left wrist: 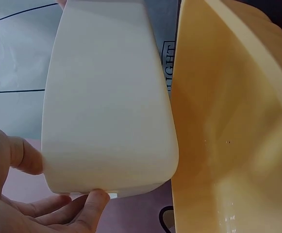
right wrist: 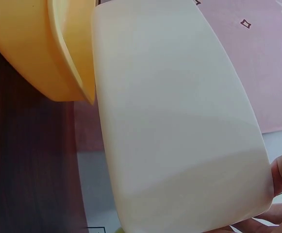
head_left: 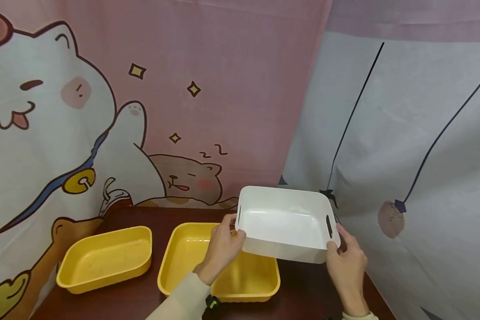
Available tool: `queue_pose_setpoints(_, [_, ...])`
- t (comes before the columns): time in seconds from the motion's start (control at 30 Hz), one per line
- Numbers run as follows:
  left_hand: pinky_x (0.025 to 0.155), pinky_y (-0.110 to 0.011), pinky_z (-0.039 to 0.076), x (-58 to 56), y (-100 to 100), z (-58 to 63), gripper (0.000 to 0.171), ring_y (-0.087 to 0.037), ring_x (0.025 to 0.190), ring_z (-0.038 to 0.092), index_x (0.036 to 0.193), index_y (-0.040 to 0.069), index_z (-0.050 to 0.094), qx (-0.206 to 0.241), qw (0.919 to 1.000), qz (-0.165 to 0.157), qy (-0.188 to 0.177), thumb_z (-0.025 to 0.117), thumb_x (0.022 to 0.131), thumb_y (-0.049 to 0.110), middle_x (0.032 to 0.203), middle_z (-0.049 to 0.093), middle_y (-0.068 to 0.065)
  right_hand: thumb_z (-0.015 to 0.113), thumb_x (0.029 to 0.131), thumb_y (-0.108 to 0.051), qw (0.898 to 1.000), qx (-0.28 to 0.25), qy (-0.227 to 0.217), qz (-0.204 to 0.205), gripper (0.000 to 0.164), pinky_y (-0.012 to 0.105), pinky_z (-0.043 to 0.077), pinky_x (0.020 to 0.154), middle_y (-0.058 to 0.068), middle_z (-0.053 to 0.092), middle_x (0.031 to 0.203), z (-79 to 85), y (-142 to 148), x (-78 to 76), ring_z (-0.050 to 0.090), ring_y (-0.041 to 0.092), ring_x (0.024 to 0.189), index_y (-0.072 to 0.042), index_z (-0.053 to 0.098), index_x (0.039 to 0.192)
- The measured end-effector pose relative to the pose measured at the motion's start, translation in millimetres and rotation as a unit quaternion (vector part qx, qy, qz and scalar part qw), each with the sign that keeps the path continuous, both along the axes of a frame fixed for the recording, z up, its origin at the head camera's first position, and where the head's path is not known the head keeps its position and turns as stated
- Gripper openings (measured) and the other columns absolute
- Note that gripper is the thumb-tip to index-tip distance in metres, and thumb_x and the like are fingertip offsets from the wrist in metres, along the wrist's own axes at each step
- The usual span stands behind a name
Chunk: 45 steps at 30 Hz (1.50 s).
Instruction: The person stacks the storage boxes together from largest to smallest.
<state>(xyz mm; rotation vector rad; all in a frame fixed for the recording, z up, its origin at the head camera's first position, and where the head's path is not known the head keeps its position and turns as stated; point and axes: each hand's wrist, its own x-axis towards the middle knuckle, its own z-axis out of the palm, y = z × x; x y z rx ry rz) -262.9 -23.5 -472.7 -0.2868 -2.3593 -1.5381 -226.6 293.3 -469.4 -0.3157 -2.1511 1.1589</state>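
Observation:
A white plastic basket [head_left: 282, 222] with a slot in each end is held up, tilted, above the table. At its left end my left hand [head_left: 224, 242] grips the wall, thumb on the rim and fingers at the outside. My right hand [head_left: 347, 258] holds the opposite end beside the handle slot. Partly beneath the basket stands a large yellow bin [head_left: 218, 291], its back right portion hidden. The left wrist view shows the basket's outer side [left wrist: 107, 97] next to the yellow bin's wall [left wrist: 228, 121].
A smaller yellow tray [head_left: 104, 258] sits on the dark brown table [head_left: 166, 218] at the left. Behind the table hangs a pink and white curtain [head_left: 244, 89] with cartoon cats. Its grey-white part [head_left: 436, 133] runs along the right side.

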Motion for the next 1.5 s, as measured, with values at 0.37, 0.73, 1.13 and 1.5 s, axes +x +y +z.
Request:
queue_pose_setpoints(0.37, [0.094,-0.048,0.074,2.7,-5,-2.2,0.048,-0.039,0.121,0.084,0.150,-0.007,0.066,-0.006,0.9999,0.009,0.005,0.070,0.104,0.005,0.142,0.079,-0.028,0.062,0.099,0.001,1.000,0.007,0.004,0.008,0.061,-0.008,0.036,0.078,0.032,0.067,0.163,-2.0,-3,-0.1,0.071,0.050,0.139,0.000,0.069,0.160])
queue_pose_setpoints(0.73, [0.098,-0.054,0.072,6.8,-9,-4.3,0.048,-0.043,0.124,0.083,0.150,-0.007,0.065,-0.003,1.0000,0.007,0.001,0.070,0.104,0.005,0.146,0.077,-0.030,0.062,0.100,0.001,1.000,0.007,0.001,0.018,0.061,-0.009,0.036,0.080,0.031,0.066,0.163,-0.4,-7,0.4,0.067,0.051,0.144,0.000,0.068,0.160])
queue_pose_setpoints(1.13, [0.102,-0.060,0.070,11.7,-12,-4.6,0.049,-0.045,0.127,0.082,0.151,-0.008,0.065,-0.002,1.0000,0.009,-0.004,0.070,0.104,0.005,0.148,0.076,-0.031,0.062,0.101,0.000,1.000,0.016,-0.002,0.020,0.061,-0.008,0.035,0.079,0.029,0.069,0.161,-1.2,-11,2.9,0.070,0.044,0.138,-0.002,0.068,0.161])
queue_pose_setpoints(1.5, [0.102,-0.060,0.070,14.5,-15,-3.7,0.048,-0.046,0.128,0.082,0.151,-0.008,0.065,-0.003,0.9999,0.012,-0.010,0.072,0.105,0.005,0.149,0.075,-0.031,0.064,0.099,0.001,1.000,0.019,0.006,0.018,0.061,-0.009,0.034,0.081,0.026,0.073,0.156,0.7,-17,6.4,0.071,0.040,0.133,-0.004,0.070,0.160])
